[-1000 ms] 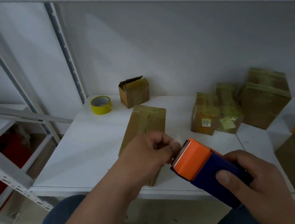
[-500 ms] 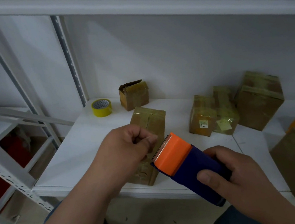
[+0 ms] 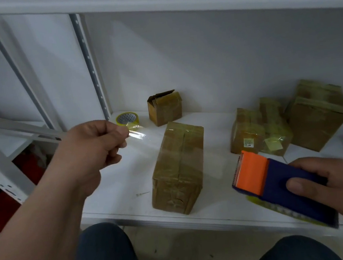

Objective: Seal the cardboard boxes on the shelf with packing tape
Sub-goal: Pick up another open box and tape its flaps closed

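the left hand (image 3: pixel 95 147) has its fingers curled and pinches the free end of a strip of clear tape (image 3: pixel 138 133) between thumb and finger. the strip is stretched to the right, across and above the long cardboard box (image 3: pixel 179 165), toward the tape dispenser (image 3: pixel 279 188); its far part is too transparent to follow. the right hand (image 3: pixel 331 186) grips the blue body of the dispenser, with the thumb on top, and the orange front with the toothed edge points to the left. both hands are held above the white shelf (image 3: pixel 127 177), well apart from each other.

the long box lies on the shelf between the two hands, with its short end near the front edge, and it is already covered with glossy tape. behind it, near the back wall, stands a small box (image 3: pixel 165 109) with one flap raised. just left of this box lies a yellow roll of tape (image 3: pixel 127 119), partly behind the left fingers. on the right side of the shelf there is a group of taped boxes (image 3: pixel 283 125), standing close together; two of them carry small labels.
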A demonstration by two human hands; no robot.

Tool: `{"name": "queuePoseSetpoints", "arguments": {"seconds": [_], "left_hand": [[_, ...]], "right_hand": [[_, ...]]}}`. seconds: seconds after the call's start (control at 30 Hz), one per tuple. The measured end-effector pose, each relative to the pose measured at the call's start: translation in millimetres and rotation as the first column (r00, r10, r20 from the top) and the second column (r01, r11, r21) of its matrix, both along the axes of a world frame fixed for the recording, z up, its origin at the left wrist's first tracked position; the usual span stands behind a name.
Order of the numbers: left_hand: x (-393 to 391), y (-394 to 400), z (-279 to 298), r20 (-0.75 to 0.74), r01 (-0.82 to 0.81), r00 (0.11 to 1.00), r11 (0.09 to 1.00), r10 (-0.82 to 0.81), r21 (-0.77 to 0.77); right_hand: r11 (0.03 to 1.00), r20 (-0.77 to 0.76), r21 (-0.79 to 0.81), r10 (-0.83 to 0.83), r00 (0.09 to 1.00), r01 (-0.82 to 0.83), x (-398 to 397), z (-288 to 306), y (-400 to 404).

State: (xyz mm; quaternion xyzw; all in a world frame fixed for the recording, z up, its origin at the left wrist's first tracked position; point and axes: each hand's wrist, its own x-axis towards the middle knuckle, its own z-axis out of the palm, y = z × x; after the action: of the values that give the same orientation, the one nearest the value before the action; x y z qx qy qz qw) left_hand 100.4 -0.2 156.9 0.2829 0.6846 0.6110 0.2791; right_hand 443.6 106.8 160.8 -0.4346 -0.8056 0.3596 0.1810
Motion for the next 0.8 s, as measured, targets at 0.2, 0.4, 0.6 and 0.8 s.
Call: {"name": "queuePoseSetpoints", "arguments": {"seconds": [0.2, 0.4, 0.6, 0.8], "left_hand": [[-6, 26, -32, 0.101, 0.035, 0.995, 0.989, -0.02, -0.142], [-7, 34, -61, 0.179, 0.034, 0.984, 0.98, 0.001, -0.194], [-4, 39, -88, 0.191, -0.024, 0.978, 0.959, 0.081, -0.281], [18, 44, -107, 0.165, -0.006, 0.984, 0.923, 0.075, -0.385]], "right_hand": [[1.0, 0.131, -0.007, 0.008, 0.991, -0.007, -13, -9, 31], [0.996, 0.202, -0.078, 0.047, 0.978, -0.031, -19, -24, 56], [0.993, 0.264, -0.115, 0.052, 0.963, -0.022, -27, -48, 66], [0.98, 0.277, -0.196, 0.079, 0.958, -0.025, -45, -83, 64]]}}
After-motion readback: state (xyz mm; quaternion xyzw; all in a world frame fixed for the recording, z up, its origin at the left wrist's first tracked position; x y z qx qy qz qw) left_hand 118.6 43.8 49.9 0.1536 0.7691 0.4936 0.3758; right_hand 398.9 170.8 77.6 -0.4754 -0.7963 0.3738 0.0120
